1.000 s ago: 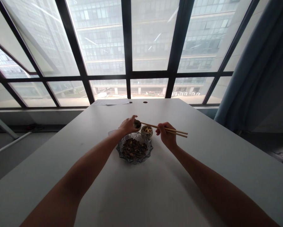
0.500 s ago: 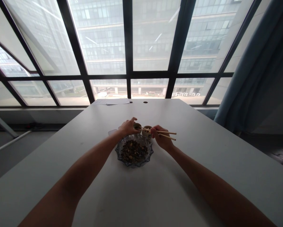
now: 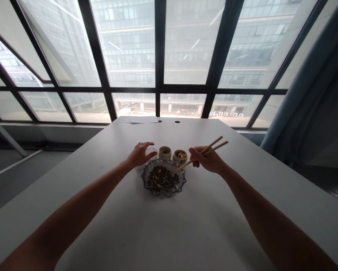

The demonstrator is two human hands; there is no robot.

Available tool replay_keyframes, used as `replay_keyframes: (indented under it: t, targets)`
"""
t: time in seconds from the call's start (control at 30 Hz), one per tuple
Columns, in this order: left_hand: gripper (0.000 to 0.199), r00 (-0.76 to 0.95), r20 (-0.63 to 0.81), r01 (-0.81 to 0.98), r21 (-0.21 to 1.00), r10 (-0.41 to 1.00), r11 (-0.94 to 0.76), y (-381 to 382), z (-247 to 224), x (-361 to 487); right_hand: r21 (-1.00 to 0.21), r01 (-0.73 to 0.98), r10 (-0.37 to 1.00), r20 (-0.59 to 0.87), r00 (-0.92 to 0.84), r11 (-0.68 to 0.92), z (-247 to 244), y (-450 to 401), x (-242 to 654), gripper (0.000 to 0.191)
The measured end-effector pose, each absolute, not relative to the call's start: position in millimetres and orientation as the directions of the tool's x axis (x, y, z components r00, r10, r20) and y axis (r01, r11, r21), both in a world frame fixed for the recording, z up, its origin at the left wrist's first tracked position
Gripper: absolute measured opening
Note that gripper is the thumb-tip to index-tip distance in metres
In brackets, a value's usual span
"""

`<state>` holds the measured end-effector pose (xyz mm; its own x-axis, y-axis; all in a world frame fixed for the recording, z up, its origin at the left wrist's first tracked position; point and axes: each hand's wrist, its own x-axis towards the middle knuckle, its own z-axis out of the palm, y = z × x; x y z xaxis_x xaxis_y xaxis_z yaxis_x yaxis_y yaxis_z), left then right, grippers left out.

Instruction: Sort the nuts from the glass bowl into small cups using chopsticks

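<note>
My right hand grips a pair of wooden chopsticks. Their tips reach down into a scalloped glass bowl, at the right side of a pile of dark striped seeds that look like sunflower seeds. On the left, my left hand is open, thumb apart from the fingers, holding nothing I can see. Just beyond it is a clear plastic piece, partly hidden; whether the hand touches it I cannot tell. Behind the bowl stand a small pale cup with something greenish inside and another cup containing light-coloured nuts.
Everything stands on a white table. White papers lie at its far edge, near a dark round hole. Beyond are large framed windows, with a blue curtain at the right.
My left hand has moved off the left cup, leftward. My right hand has drawn back to the right, and the chopstick tips have gone from the left cup down into the glass bowl.
</note>
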<state>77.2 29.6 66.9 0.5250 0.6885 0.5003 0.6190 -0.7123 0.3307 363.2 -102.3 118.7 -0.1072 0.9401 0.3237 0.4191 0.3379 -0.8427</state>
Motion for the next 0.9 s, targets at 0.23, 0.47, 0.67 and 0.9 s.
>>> replay_keyframes:
  t: [0.23,0.47,0.67,0.9]
  targets:
    - [0.056,0.266,0.652,0.582,0.478,0.71,-0.657,5,17,12,-0.778,0.523,0.93,0.221,-0.292,0.349,125,-113,355,0.055]
    - [0.078,0.252,0.517,0.493,0.659,0.818,-0.568,9,-2,8,-0.774,0.527,0.934,0.254,-0.25,0.351,117,-108,353,0.053]
    - [0.077,0.253,0.443,0.506,0.697,0.86,-0.508,9,3,9,-0.809,0.491,0.937,0.345,-0.048,0.323,116,-102,365,0.056]
    - [0.077,0.246,0.429,0.519,0.698,0.869,-0.492,5,8,9,-0.831,0.464,0.943,0.333,-0.027,0.307,118,-104,363,0.056]
